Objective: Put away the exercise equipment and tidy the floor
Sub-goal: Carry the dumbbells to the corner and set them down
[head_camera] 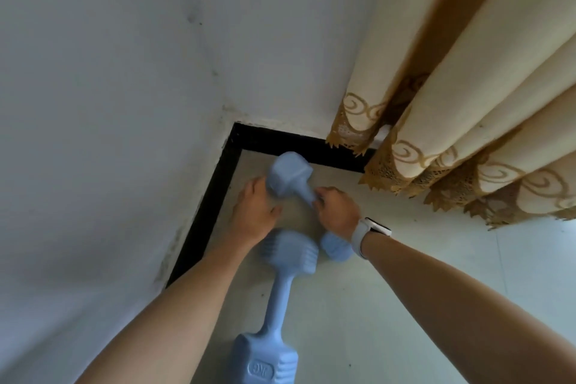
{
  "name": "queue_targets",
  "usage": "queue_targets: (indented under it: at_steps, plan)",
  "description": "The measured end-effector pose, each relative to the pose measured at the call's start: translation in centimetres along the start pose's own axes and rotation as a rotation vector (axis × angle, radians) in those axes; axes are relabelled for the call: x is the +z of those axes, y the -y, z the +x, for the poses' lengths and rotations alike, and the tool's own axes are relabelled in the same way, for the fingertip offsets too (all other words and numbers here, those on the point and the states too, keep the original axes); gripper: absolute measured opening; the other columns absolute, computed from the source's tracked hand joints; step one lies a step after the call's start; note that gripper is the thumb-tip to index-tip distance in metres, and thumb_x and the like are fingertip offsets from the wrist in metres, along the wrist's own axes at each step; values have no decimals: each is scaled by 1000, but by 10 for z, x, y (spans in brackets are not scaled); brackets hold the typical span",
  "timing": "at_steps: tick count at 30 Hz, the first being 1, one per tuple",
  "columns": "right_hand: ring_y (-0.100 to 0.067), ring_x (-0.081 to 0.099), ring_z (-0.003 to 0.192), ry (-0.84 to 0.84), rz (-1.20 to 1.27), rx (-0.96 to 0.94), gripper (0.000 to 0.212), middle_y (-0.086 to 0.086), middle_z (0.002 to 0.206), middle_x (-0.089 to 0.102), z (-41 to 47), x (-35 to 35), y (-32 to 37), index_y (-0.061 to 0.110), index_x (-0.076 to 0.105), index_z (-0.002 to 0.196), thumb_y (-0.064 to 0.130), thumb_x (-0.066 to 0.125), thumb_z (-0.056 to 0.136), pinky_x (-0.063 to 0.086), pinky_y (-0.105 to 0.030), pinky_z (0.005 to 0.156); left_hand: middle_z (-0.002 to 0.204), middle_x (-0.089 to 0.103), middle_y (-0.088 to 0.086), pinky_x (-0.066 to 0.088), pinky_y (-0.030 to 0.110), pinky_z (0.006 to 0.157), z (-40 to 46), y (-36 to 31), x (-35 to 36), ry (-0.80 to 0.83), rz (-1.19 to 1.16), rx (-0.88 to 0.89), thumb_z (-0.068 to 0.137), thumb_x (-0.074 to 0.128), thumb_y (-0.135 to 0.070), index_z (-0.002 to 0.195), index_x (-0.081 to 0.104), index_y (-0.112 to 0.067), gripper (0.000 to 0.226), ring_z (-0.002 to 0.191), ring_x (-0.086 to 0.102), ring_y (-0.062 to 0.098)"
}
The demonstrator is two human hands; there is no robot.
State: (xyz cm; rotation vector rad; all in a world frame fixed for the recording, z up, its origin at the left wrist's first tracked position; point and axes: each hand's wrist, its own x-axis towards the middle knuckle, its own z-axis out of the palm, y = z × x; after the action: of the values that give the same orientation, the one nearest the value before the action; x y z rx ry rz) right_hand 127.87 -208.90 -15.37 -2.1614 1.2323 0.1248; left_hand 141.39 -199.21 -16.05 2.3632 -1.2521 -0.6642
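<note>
Blue dumbbells are nearly stowed, I judge: one dumbbell (274, 305) already lies on the floor (389, 305) by the wall, while the other dumbbell (293, 181) is in the corner, right hand (338, 209) gripping its handle, left hand (257, 212) steadying its head.

Soft, even daylight, faint shadows, slight motion blur, wide-angle bowing toward the edges.

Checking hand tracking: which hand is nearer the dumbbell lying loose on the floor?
Left. The left hand is just above the loose dumbbell head; the right hand grips the corner dumbbell, farther right.
</note>
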Motion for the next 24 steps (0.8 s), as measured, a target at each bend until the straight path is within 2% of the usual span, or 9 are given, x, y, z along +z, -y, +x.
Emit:
queue_targets:
  at_steps: [3, 5, 6, 9, 12, 15, 19, 21, 24]
  plan:
    - [-36, 57, 109, 1, -52, 25, 30, -17, 119, 60, 20, 10, 8, 10, 55, 115, 23, 48, 90, 45, -38, 87, 138, 43, 14, 39, 40, 103, 19, 10, 8, 30, -98, -20, 76, 68, -24, 136, 38, -8, 69, 127, 42, 30]
    - [-37, 55, 113, 42, -53, 57, 32, -18, 123, 59, 30, 15, 12, 8, 52, 119, 21, 51, 90, 43, -38, 91, 126, 55, 10, 50, 44, 92, 34, 20, 19, 41, -168, -33, 64, 65, -38, 125, 49, -11, 69, 113, 56, 26]
    - [-36, 54, 114, 54, -44, 65, 32, -19, 124, 58, 33, 17, 12, 6, 52, 119, 19, 51, 90, 43, -37, 91, 124, 56, 9, 52, 44, 88, 41, 25, 26, 43, -193, -54, 62, 66, -39, 124, 50, -11, 70, 110, 58, 25]
    - [-37, 55, 112, 47, 19, 45, 31, -21, 120, 60, 36, 19, 8, 1, 54, 115, 16, 54, 88, 42, -36, 88, 132, 49, 14, 44, 34, 95, 42, 17, 24, -16, -252, -59, 68, 76, -16, 130, 42, -2, 72, 120, 50, 27]
    - [-35, 58, 107, 41, 95, -30, 30, -19, 114, 64, 31, 20, 5, 3, 59, 112, 14, 58, 84, 43, -36, 85, 128, 50, 6, 38, 22, 87, 41, 14, 18, -49, -387, -52, 71, 76, -6, 129, 43, 1, 66, 119, 49, 19]
    - [-33, 62, 98, 37, 174, -112, 26, -18, 104, 68, 25, 19, 6, 4, 62, 106, 11, 62, 81, 48, -39, 82, 125, 56, 10, 40, 24, 82, 32, 15, 4, -74, -433, 8, 70, 78, -7, 126, 45, -5, 65, 113, 54, 21]
    - [-26, 62, 92, -36, 377, -187, 25, -20, 101, 68, 27, 6, 23, -4, 62, 106, -3, 60, 80, 48, -41, 81, 116, 55, 2, 46, 21, 80, 28, 8, -22, -201, -440, 153, 69, 77, -7, 118, 49, -15, 57, 101, 51, 4]
    - [-21, 58, 92, -51, 473, -186, 26, -17, 100, 65, 30, -3, 35, -6, 61, 108, -6, 57, 83, 46, -36, 80, 120, 55, 8, 47, 29, 89, 36, 3, -36, -263, -329, 248, 68, 76, -8, 124, 48, -7, 63, 109, 52, 14]
    - [-33, 59, 104, -4, 582, -84, 24, -21, 105, 64, 32, -18, 42, -7, 59, 110, -1, 49, 90, 46, -45, 93, 127, 54, 18, 45, 35, 96, 46, 1, -51, -304, -124, 384, 67, 75, -11, 130, 44, -3, 70, 118, 52, 33]
